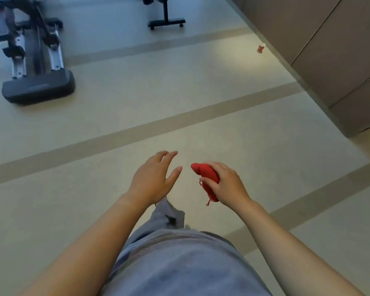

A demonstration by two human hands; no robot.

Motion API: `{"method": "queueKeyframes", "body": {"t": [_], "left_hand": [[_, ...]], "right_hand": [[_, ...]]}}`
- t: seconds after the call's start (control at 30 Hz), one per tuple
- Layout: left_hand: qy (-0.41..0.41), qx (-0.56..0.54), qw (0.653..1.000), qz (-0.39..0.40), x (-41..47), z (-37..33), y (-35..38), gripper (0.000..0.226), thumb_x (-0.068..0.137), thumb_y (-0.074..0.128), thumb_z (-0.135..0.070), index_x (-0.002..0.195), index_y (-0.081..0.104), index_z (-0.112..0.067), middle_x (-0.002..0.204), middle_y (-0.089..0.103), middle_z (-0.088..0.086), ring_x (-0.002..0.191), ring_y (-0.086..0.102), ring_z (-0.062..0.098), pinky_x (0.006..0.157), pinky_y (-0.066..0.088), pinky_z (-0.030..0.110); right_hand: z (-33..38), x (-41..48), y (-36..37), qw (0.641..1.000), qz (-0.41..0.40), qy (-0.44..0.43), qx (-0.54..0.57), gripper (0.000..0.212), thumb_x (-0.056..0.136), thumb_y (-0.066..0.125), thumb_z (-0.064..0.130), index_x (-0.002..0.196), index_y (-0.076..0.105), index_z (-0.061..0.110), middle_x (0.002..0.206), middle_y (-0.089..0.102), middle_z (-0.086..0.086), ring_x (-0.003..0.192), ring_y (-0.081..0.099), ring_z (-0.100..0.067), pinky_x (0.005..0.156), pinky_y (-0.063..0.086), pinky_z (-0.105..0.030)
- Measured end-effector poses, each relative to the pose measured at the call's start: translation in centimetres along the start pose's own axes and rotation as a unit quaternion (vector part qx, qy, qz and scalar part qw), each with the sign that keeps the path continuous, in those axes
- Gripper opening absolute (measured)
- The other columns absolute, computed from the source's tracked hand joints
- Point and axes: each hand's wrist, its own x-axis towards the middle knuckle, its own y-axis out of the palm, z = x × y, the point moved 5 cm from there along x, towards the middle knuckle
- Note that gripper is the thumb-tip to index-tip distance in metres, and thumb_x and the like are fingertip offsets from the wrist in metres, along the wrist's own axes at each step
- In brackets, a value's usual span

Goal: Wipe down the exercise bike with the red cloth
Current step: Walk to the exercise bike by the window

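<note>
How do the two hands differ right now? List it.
The left hand is open, fingers straight, holding nothing; the right hand curls round the bunched red cloth. The left hand reaches slightly farther forward than the right. Both are bare, held over the floor.

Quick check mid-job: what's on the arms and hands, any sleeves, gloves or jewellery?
No sleeves: left forearm and right forearm are bare to the frame edge. The left hand and right hand wear no gloves; no rings, watch or bands visible.

cup (261, 48) on floor (137, 92) beside wall (329, 50); wall brown-panelled; floor pale, striped
</note>
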Motion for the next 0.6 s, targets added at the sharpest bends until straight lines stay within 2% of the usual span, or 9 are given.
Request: {"method": "queueKeyframes", "body": {"t": [0.2,0.3,0.4,0.6], "left_hand": [[0.012,0.046,0.999,0.016,13.9,4.3,-7.3,0.057,0.096,0.031,-0.054,0.148,0.025,-0.030,0.151,0.034,-0.001,0.134,0.038,0.019,0.103,0.040,0.037],[0.001,0.050,0.998,0.024,19.6,6.4,-10.4,0.057,0.096,0.031,-0.054,0.148,0.026,-0.030,0.152,0.032,0.000,0.135,0.036,0.021,0.104,0.040,0.039],[-0.005,0.047,0.998,0.048,24.9,8.3,-12.4,0.057,0.096,0.031,-0.054,0.147,0.026,-0.030,0.152,0.032,0.000,0.136,0.035,0.021,0.105,0.039,0.041],[-0.011,0.056,0.997,0.045,39.4,11.8,-15.9,0.057,0.095,0.031,-0.055,0.146,0.028,-0.030,0.149,0.036,0.000,0.134,0.038,0.020,0.100,0.041,0.038]], "right_hand": [[3.2,15.0,-2.8,0.999,-0.008,0.011,0.036,0.036,0.086,0.064,0.031,0.121,0.055,0.030,0.114,0.059,0.011,0.097,0.057,-0.012,0.084,0.050,-0.028],[4.4,21.7,-3.7,0.999,-0.016,0.005,0.029,0.038,0.085,0.065,0.033,0.121,0.055,0.029,0.114,0.059,0.013,0.099,0.055,-0.008,0.081,0.041,-0.014],[5.4,28.1,-4.2,0.999,-0.021,0.007,0.038,0.036,0.084,0.066,0.034,0.119,0.056,0.031,0.109,0.057,0.017,0.097,0.054,-0.006,0.077,0.037,-0.008],[5.7,43.5,-5.5,0.999,-0.006,-0.012,0.042,0.034,0.084,0.066,0.035,0.117,0.057,0.031,0.108,0.059,0.014,0.096,0.056,-0.010,0.082,0.044,-0.021]]}}
